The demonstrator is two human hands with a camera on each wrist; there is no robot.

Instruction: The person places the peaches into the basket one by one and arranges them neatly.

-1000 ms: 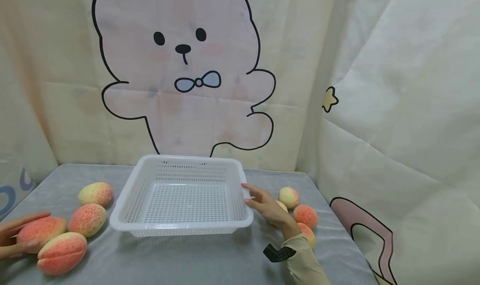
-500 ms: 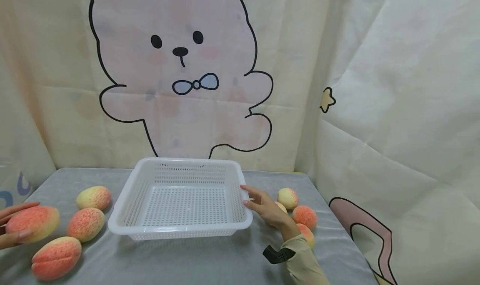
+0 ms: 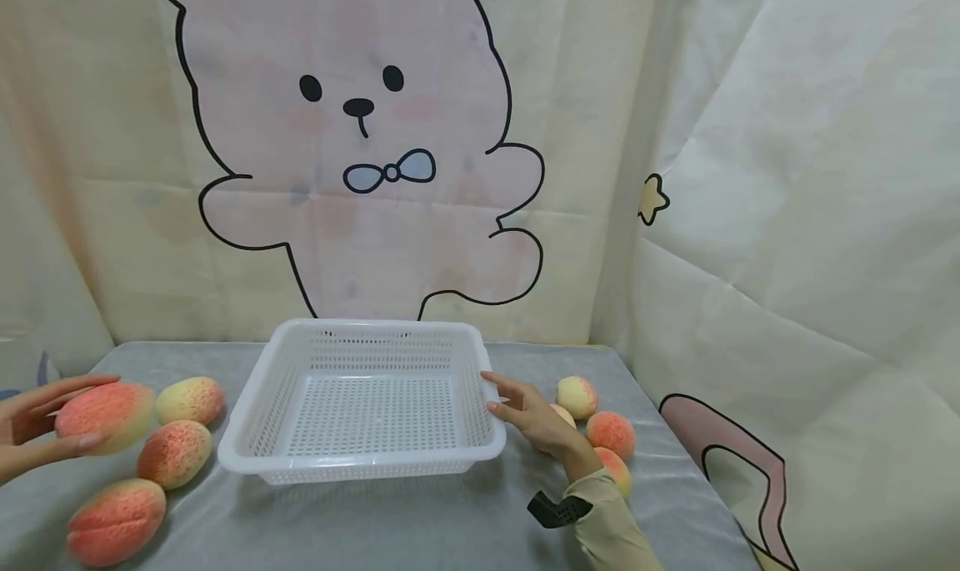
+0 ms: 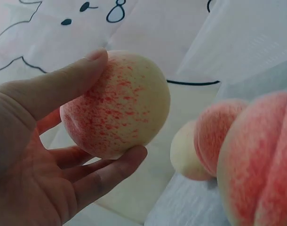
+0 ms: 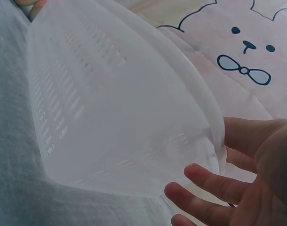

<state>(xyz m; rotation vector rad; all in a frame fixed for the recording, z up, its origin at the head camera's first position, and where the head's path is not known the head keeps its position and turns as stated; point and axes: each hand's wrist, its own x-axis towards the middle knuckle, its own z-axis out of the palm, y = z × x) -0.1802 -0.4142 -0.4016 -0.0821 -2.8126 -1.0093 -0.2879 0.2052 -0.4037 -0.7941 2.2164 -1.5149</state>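
My left hand (image 3: 45, 417) holds a red-and-yellow peach (image 3: 108, 418) above the table at the far left. In the left wrist view, the thumb and fingertips lie on opposite sides of that peach (image 4: 120, 103). Three more peaches sit just right of and below it: a pale one (image 3: 191, 400), a speckled one (image 3: 175, 454) and a creased one (image 3: 117, 522). A white perforated plastic basket (image 3: 360, 463) stands mid-table with nothing inside. On its right rim, my right hand (image 3: 534, 414) grips the edge; the right wrist view shows the remaining fingers spread beside the basket wall (image 5: 110, 117).
Several smaller peaches, among them an orange-red one (image 3: 611, 433), lie right of the basket, partly behind my right wrist. A grey cloth (image 3: 360, 529) covers the table. Printed fabric (image 3: 420, 246) hangs behind and at both sides.
The left hand has lifted its peach off the table, shifting first left, then up and to the right. My right hand stays on the basket rim, and the basket has not moved on the table.
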